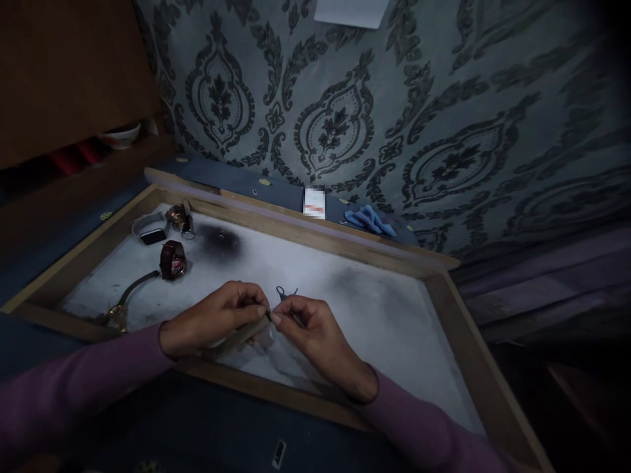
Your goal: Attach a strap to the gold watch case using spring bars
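Observation:
My left hand [217, 318] and my right hand [320, 335] meet over the shallow wooden tray, fingertips pinched close together. Between them is a small dark bit, too hidden to name. Beneath my hands, a pale, partly see-through thing is blurred. Just beyond my right fingers lies a small dark tool with a loop handle [280, 291], partly covered by the hand. To the left in the tray are a dark red wristwatch [172, 261], a grey-strapped smartwatch [150, 230], and a watch with a dark strap and gold-coloured case [118, 315].
The wooden tray's [473, 341] raised rim surrounds its white, smudged floor. Another watch [187, 220] lies in its far left corner. Behind the rim are a small white box [314, 202] and a crumpled blue cloth [371, 220]. A patterned wall rises behind; a bowl [121, 136] sits on a shelf at left.

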`<state>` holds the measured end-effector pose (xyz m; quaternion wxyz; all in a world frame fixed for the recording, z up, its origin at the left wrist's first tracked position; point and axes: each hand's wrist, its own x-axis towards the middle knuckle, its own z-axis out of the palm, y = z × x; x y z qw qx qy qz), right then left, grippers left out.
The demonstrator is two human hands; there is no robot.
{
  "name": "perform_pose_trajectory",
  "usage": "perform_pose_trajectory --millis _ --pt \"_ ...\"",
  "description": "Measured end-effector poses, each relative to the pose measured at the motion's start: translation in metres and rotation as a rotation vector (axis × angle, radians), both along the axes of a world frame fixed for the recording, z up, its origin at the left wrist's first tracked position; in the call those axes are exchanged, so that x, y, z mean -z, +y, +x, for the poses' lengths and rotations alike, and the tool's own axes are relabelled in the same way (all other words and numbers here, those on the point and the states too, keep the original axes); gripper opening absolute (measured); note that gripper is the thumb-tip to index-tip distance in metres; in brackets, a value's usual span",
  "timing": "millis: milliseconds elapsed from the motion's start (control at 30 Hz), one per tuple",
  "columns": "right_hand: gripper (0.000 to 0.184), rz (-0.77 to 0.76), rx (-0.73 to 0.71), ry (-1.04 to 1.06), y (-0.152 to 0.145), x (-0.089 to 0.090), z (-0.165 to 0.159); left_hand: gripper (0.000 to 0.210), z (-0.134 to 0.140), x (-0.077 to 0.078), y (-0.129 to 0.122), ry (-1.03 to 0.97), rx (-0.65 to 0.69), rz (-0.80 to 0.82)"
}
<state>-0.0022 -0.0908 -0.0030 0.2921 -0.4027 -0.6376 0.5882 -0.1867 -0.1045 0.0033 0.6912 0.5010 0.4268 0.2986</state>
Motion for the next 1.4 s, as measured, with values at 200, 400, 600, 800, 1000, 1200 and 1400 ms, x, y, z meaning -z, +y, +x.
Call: perform_pose_trajectory --millis 200,400,600,800,1000,1200,1400 --pt "0.019 0.046 0.014 -0.046 -0.001 -0.002 0.001 0.017 -0.002 0.003 0.0 -0.1 0.019 -0.109" --pt "0.018 0.177 0.042 -0.136 -0.003 -0.002 0.002 0.01 0.001 -0.006 -0.002 0.037 -0.021 0.05" --pt "0.016 0.39 0.099 -0.198 -0.007 -0.003 0.001 0.015 0.004 -0.007 -0.002 0.021 -0.044 0.043" --pt "0.017 0.398 0.096 -0.209 -0.008 -0.007 -0.001 0.012 0.006 -0.008 -0.002 0.053 -0.056 0.105" --pt "0.016 0.338 0.107 -0.175 -0.011 -0.006 -0.002 0.006 0.008 -0.01 -0.003 0.116 -0.081 0.171" --pt "0.018 0.231 0.08 -0.149 -0.012 -0.008 -0.001 0.006 0.01 -0.017 -0.003 0.124 -0.083 0.176" --pt "0.015 0.063 0.053 -0.05 -0.009 -0.007 0.0 0.007 0.008 -0.014 -0.004 0.127 -0.048 0.197"
